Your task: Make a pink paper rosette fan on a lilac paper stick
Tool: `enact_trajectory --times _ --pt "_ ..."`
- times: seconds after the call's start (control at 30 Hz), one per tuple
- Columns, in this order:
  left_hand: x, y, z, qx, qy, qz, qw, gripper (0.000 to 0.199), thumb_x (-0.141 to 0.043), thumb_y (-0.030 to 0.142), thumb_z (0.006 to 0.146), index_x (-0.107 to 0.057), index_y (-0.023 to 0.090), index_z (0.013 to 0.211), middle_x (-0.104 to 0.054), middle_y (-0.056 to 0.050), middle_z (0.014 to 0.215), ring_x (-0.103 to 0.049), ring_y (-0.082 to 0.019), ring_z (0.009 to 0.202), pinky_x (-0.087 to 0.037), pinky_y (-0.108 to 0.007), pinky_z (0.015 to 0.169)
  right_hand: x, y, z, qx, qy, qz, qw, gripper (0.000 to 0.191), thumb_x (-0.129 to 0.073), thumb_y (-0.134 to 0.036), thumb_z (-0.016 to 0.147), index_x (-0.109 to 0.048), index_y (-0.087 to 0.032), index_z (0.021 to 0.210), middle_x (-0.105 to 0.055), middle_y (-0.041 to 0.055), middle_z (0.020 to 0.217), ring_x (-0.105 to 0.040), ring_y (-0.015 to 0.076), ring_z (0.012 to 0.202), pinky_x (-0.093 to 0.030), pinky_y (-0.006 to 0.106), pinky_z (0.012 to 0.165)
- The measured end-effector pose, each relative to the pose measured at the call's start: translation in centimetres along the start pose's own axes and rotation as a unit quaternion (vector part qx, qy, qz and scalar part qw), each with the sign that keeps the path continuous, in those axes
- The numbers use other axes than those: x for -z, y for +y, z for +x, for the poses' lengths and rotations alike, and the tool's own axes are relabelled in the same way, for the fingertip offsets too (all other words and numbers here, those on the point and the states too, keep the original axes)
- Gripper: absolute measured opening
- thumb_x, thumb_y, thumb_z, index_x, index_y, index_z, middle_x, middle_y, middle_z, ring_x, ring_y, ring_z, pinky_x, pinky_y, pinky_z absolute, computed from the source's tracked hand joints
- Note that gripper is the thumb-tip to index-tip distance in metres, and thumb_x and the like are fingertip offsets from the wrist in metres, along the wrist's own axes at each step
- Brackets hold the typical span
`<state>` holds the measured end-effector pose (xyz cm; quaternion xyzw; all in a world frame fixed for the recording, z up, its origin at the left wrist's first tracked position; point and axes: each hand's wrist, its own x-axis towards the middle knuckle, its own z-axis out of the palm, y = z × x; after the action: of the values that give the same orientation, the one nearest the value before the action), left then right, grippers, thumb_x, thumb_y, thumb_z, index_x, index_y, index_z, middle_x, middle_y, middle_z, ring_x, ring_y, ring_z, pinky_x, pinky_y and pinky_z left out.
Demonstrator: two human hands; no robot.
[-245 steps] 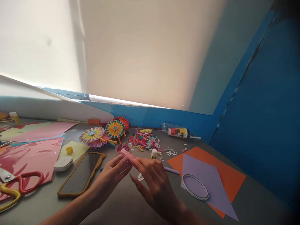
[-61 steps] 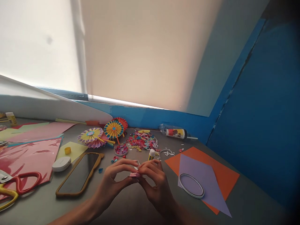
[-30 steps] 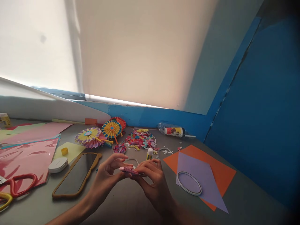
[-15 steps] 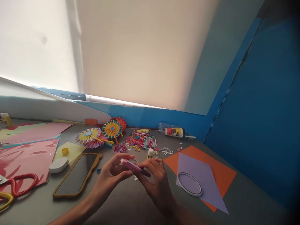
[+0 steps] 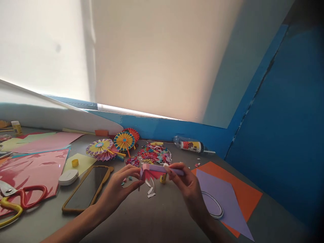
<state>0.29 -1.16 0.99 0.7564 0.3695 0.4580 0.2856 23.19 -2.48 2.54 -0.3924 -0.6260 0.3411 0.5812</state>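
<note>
My left hand (image 5: 128,182) pinches the left end of a pleated strip of folded paper (image 5: 154,169), pink and lilac with a darker pink underside. At its right end my right hand (image 5: 186,179) grips the same strip, so it stretches between both hands above the grey table. Just behind the strip stands a glue stick (image 5: 163,178), partly covered by it and by my right fingers. White paper scraps (image 5: 151,193) lie on the table below the strip.
Left lie a phone (image 5: 87,187), a white round-cornered case (image 5: 68,177) and scissors (image 5: 22,197). Paper fans (image 5: 124,140) and a heap of coloured scraps (image 5: 154,153) sit behind. On the right, a tape ring (image 5: 221,213) rests on purple paper (image 5: 222,195); a glue bottle (image 5: 191,146) lies farther back.
My hands have moved apart, and the folded paper between them has opened out into a longer pleated strip. The view has shifted slightly to the left.
</note>
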Motion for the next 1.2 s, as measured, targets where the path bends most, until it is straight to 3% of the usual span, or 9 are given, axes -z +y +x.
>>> enact_trajectory --times 0.2,0.37,0.47,0.57,0.67,0.8,0.97,1.1,1.2 --pt "1.7 -1.1 0.7 -0.139 0.047 0.301 0.942 0.015 -0.06 0.03 0.088 -0.061 0.026 0.102 -0.062 -0.003 0.106 -0.056 -0.02 0.092 -0.042 -0.034 0.083 2.3 -0.5 1.1 0.14 0.016 -0.1 0.985 0.011 -0.066 -0.025 0.084 -0.06 -0.022 0.092 -0.061 0.0013 0.083 -0.058 0.0161 0.077 -0.049 0.027 0.069" --pt "1.8 -1.2 0.8 -0.061 0.016 0.36 0.931 0.024 -0.053 0.041 0.09 -0.057 0.02 0.078 -0.062 0.0 0.081 -0.054 -0.017 0.071 -0.04 -0.029 0.069 1.8 0.3 0.4 0.384 0.011 -0.243 0.891 0.025 -0.065 -0.003 0.079 -0.062 -0.02 0.096 -0.064 0.0005 0.077 -0.057 0.0147 0.07 -0.047 0.03 0.067" --pt "0.7 -1.1 0.3 0.03 -0.049 0.253 0.966 0.032 -0.048 0.046 0.091 -0.054 0.02 0.075 -0.063 0.001 0.069 -0.055 -0.016 0.063 -0.038 -0.027 0.062 1.0 0.3 -0.8 0.479 -0.034 -0.308 0.822 0.025 -0.058 -0.002 0.082 -0.062 -0.016 0.103 -0.069 0.0025 0.079 -0.059 0.0158 0.073 -0.045 0.032 0.067" --pt "-0.7 -0.7 -0.3 0.103 -0.1 -0.015 0.99 0.029 -0.05 0.048 0.089 -0.052 0.019 0.083 -0.067 -0.001 0.071 -0.061 -0.017 0.066 -0.043 -0.026 0.064 0.2 -0.3 -1.9 0.539 -0.086 -0.374 0.749 0.027 -0.043 -0.006 0.091 -0.064 -0.012 0.106 -0.072 0.0039 0.083 -0.063 0.0163 0.079 -0.044 0.032 0.067" --pt "-1.6 0.3 -0.5 0.161 -0.112 -0.274 0.942 0.029 -0.059 0.045 0.085 -0.051 0.018 0.089 -0.067 -0.003 0.082 -0.062 -0.016 0.074 -0.047 -0.027 0.071 -0.4 -0.9 -2.7 0.544 -0.126 -0.427 0.711 0.031 -0.039 -0.008 0.094 -0.065 -0.011 0.11 -0.074 0.0019 0.087 -0.064 0.0128 0.075 -0.044 0.03 0.066" --pt "-1.9 1.2 -0.6 0.24 -0.13 -0.438 0.856 0.027 -0.063 0.04 0.084 -0.063 0.014 0.092 -0.064 -0.004 0.088 -0.058 -0.014 0.083 -0.044 -0.024 0.08 -0.6 -0.7 -3.0 0.53 -0.137 -0.46 0.698 0.032 -0.04 -0.009 0.095 -0.061 -0.011 0.12 -0.074 0.0001 0.097 -0.065 0.0123 0.075 -0.047 0.03 0.072" --pt "-1.8 1.4 -1.2 0.267 -0.205 -0.494 0.802 0.03 -0.061 0.04 0.086 -0.069 0.011 0.081 -0.058 -0.001 0.074 -0.05 -0.009 0.068 -0.039 -0.018 0.066 -0.7 -0.1 -2.9 0.537 -0.13 -0.461 0.694 0.035 -0.035 -0.008 0.095 -0.062 -0.012 0.117 -0.074 -0.0011 0.096 -0.066 0.013 0.084 -0.048 0.029 0.077" --pt "-1.1 2.4 -1.3 0.225 -0.247 -0.441 0.833 0.019 -0.065 0.031 0.084 -0.067 0.014 0.093 -0.058 0.0 0.079 -0.055 -0.011 0.078 -0.041 -0.022 0.079 -1.2 1.1 -2.8 0.553 -0.129 -0.444 0.693 0.031 -0.039 -0.005 0.094 -0.068 -0.011 0.103 -0.074 0.0027 0.095 -0.065 0.0152 0.087 -0.048 0.031 0.087" --pt "-0.4 2.5 -0.9 0.167 -0.233 -0.355 0.89 0.022 -0.064 0.03 0.084 -0.062 0.016 0.101 -0.06 -0.002 0.091 -0.057 -0.016 0.09 -0.043 -0.026 0.085 -1.3 1.7 -2.4 0.552 -0.153 -0.452 0.684 0.027 -0.043 -0.006 0.093 -0.066 -0.009 0.107 -0.07 0.0074 0.11 -0.064 0.0171 0.097 -0.05 0.032 0.087"
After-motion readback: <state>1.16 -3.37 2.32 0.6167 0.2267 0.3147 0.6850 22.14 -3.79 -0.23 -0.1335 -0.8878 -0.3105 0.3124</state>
